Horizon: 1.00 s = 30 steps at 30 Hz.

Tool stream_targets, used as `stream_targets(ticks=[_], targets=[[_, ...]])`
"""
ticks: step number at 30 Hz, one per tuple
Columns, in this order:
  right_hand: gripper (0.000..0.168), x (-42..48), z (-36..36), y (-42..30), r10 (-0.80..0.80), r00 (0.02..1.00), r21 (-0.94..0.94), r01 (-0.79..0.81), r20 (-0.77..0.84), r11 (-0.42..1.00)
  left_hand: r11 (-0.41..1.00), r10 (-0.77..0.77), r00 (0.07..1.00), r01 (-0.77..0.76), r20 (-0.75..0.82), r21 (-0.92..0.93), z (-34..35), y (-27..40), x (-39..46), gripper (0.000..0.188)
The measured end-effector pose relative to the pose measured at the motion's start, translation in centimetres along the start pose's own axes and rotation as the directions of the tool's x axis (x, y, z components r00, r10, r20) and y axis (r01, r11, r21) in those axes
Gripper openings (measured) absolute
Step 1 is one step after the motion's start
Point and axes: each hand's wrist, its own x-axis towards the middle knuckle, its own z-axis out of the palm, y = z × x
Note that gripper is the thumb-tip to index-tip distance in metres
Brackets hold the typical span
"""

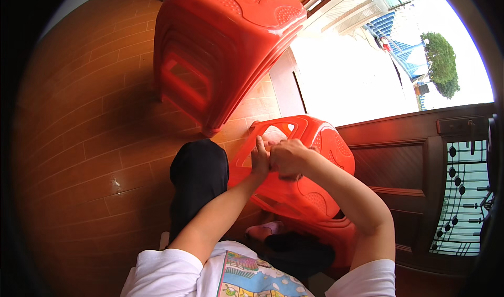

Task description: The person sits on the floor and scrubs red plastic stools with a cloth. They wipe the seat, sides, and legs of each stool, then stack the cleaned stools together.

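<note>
My left hand is raised above a low red plastic stool, its visible fingers pointing away from me. Against it is my right hand, curled and slightly blurred. Small brownish parts show at the right hand's edges, but I cannot tell what they are or whether either hand holds something. The stool has cut-out sides and a textured seat. Beyond my knee, a taller stack of red plastic stools stands on the floor.
Brown wood-look tiles cover the floor. More red plastic lies below the low stool, near my foot. On the right is a dark wooden door with a metal grille. A bright doorway opens at the upper right, with a green tree outside.
</note>
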Motion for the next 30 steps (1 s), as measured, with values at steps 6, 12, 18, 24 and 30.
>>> stream_targets(ticks=[6,12,18,24,30], targets=[[0.015,-1.9,1.6,5.0,0.272,0.891,0.098,-0.253,-0.363,0.962,0.986,0.045,0.998,-0.050,0.037,0.162,0.0,0.3,-0.1,0.067],[0.018,-2.5,3.9,0.9,0.193,0.886,0.013,-0.207,-0.422,0.978,0.984,0.030,0.999,-0.033,0.018,0.176,-0.4,0.3,0.0,0.066],[0.029,-5.7,10.3,-4.4,0.098,0.582,0.005,-0.159,-0.807,0.987,0.938,0.096,0.993,-0.111,0.061,0.328,-0.2,-0.5,1.2,0.049],[0.030,-7.8,16.1,-5.7,0.021,0.428,-0.062,-0.179,-0.904,0.982,0.789,0.321,0.910,-0.411,0.264,0.456,-0.2,-2.3,1.9,0.031],[0.023,-10.9,27.3,-4.9,0.112,0.427,0.006,-0.243,-0.897,0.970,0.750,0.299,0.901,-0.425,0.314,0.506,0.9,-2.5,1.0,0.039]])
